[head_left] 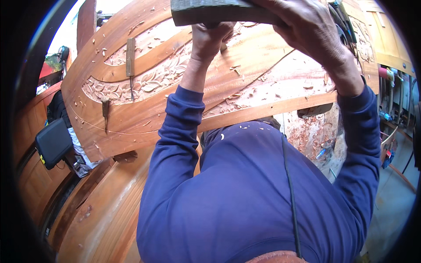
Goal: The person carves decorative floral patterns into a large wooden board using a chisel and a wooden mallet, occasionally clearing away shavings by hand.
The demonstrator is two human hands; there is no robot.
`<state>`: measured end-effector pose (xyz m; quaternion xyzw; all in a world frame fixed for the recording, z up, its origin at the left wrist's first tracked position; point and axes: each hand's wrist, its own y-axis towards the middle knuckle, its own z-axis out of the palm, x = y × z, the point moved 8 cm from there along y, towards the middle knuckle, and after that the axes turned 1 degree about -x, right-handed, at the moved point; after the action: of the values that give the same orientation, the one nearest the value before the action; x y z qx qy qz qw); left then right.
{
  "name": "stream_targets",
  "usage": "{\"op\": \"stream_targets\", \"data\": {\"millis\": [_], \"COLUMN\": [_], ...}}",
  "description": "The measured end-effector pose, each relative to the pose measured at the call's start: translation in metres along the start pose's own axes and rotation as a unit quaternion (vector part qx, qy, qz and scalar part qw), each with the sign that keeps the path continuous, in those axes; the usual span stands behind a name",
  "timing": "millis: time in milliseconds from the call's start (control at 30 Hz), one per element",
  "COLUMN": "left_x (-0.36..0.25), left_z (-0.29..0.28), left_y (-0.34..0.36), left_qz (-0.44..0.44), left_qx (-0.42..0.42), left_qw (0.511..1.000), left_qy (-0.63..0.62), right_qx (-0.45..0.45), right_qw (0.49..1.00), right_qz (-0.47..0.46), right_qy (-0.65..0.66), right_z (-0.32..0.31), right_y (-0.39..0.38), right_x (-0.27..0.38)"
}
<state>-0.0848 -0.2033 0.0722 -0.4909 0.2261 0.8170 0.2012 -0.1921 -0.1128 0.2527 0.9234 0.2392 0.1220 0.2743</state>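
Note:
My left hand (212, 40) is closed in a fist on the carved wooden panel. At the top of the fist shows a dark end, apparently a chisel's handle; its blade is hidden. Close above it is a dark wooden mallet block (219, 12), cut off by the upper edge. My right hand (307, 30) wraps around the right part of this block. Leaf carving (153, 79) runs in a curved band left of my left hand. A long-handled chisel (130, 57) lies across that band, and a shorter chisel (105, 108) lies near the panel's lower left.
Wood chips (234, 69) are strewn over the panel (237, 87). A black padded object (53, 142) stands beyond its left end. Boards (105, 206) lie below the panel at lower left. At right are a rack of bars (394, 94) and a chip-littered surface (307, 136).

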Motion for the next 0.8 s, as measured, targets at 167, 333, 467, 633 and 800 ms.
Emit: {"op": "stream_targets", "data": {"millis": [167,333,467,633,800], "left_x": [0.005,-0.072,-0.117,-0.079,-0.032], "left_z": [-0.006,-0.072,-0.112,-0.086,0.021], "left_y": [0.001,-0.033,-0.08,-0.093,-0.075], "left_qz": [0.004,0.149,0.113,0.038,0.177], "left_qx": [0.0,-0.065,-0.187,-0.223,-0.116], "left_qw": [0.999,0.985,0.976,0.973,0.966], "left_qy": [-0.042,-0.053,0.025,0.051,0.15], "right_qx": [-0.027,0.067,0.174,0.248,0.135], "right_qw": [1.0,0.969,0.945,0.931,0.89], "right_qz": [0.002,0.231,0.273,0.267,0.399], "right_qy": [-0.01,0.058,0.045,-0.008,0.172], "right_z": [0.021,0.044,0.064,0.077,0.07], "right_y": [-0.017,-0.115,-0.194,-0.221,-0.204], "right_x": [-0.009,-0.002,0.034,0.043,0.023]}}
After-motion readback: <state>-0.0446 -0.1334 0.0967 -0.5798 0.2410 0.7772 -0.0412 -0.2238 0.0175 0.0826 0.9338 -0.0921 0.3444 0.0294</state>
